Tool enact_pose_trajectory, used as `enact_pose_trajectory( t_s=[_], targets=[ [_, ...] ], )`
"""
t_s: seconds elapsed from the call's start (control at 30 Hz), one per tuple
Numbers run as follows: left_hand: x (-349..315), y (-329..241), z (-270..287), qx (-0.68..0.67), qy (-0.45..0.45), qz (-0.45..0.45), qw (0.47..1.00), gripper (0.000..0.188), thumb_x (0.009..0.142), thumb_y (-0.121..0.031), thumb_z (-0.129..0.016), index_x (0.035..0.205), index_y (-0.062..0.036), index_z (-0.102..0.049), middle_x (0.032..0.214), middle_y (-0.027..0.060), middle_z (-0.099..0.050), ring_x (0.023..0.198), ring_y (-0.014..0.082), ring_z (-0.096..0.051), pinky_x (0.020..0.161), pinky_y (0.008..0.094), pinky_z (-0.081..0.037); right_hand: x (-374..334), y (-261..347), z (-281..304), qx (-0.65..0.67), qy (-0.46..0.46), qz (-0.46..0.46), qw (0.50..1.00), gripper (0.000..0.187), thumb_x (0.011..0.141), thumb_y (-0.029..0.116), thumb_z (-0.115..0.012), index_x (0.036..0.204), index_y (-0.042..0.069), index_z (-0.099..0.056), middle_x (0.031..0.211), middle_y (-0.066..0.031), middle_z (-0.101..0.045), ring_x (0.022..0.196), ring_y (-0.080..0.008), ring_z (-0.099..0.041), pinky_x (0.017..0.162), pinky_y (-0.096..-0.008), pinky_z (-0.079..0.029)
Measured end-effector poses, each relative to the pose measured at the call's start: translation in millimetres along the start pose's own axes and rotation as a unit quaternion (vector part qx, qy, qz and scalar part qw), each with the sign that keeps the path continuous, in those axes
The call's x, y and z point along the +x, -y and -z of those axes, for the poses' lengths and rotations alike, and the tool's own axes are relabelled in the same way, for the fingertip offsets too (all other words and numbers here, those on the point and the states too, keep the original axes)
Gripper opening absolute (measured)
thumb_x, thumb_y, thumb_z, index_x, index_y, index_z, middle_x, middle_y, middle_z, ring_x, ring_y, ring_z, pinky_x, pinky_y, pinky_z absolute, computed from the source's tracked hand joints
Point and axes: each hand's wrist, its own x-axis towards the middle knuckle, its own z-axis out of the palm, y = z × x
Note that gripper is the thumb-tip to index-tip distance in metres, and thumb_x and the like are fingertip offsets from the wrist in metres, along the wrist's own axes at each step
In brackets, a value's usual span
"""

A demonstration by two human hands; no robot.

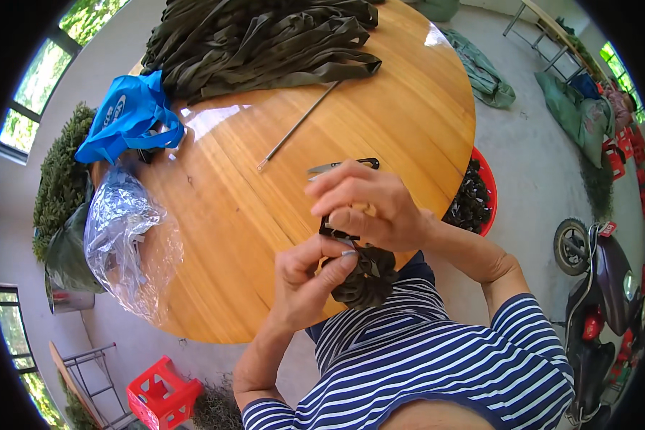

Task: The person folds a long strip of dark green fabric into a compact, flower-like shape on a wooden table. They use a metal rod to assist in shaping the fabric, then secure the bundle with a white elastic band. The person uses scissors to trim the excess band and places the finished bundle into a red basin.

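At five o'clock on the smooth, round wooden table [229, 193], the left hand [307, 278] pinches a ruffled dark-olive fabric bundle [369, 281] by the curved edge. The right hand [380, 204] curls over a small black object [331, 229], grip undeterminable. Limp olive strips [258, 46] lie toward twelve, crinkled clear plastic [122, 222] at eight; the table offers room at two.
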Motion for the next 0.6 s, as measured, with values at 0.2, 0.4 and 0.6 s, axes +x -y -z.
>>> enact_pose_trajectory(
  t_s=[0.2, 0.4, 0.6],
  targets=[
    [3.3, -8.6, -1.6, 0.174, 0.003, -0.127, 0.977, 0.005, 0.076, 0.004, -0.062, 0.081, 0.0045, -0.061, 0.084, 0.0098, -0.062, 0.078, 0.0156, -0.056, 0.071, 0.0258, -0.044, 23.5, 27.0, 5.8, 0.124, 0.093, -0.289, 0.945, 0.051, 0.093, 0.047, -0.038, 0.095, 0.002, -0.063, 0.081, -0.0066, -0.059, 0.078, -0.0121, -0.054, 0.070, -0.0256, -0.043],
    [7.2, -5.0, 5.8, 0.174, 0.014, -0.124, 0.977, 0.006, 0.075, 0.003, -0.064, 0.080, 0.0036, -0.062, 0.084, 0.0095, -0.062, 0.079, 0.0166, -0.056, 0.071, 0.0265, -0.044, 29.2, 4.3, 9.0, 0.176, 0.179, -0.279, 0.927, 0.051, 0.090, 0.049, -0.042, 0.084, 0.003, -0.063, 0.073, -0.0017, -0.057, 0.066, -0.0088, -0.050, 0.059, -0.0226, -0.040],
    [5.0, -3.7, 7.3, 0.146, 0.032, -0.112, 0.982, 0.006, 0.075, 0.002, -0.065, 0.080, 0.0034, -0.062, 0.083, 0.0096, -0.061, 0.080, 0.0170, -0.056, 0.073, 0.0266, -0.043, 32.1, -5.4, 8.3, 0.251, 0.228, -0.361, 0.869, 0.046, 0.091, 0.044, -0.045, 0.079, 0.004, -0.063, 0.067, 0.0004, -0.055, 0.061, -0.0069, -0.047, 0.055, -0.0234, -0.038]
  ],
)
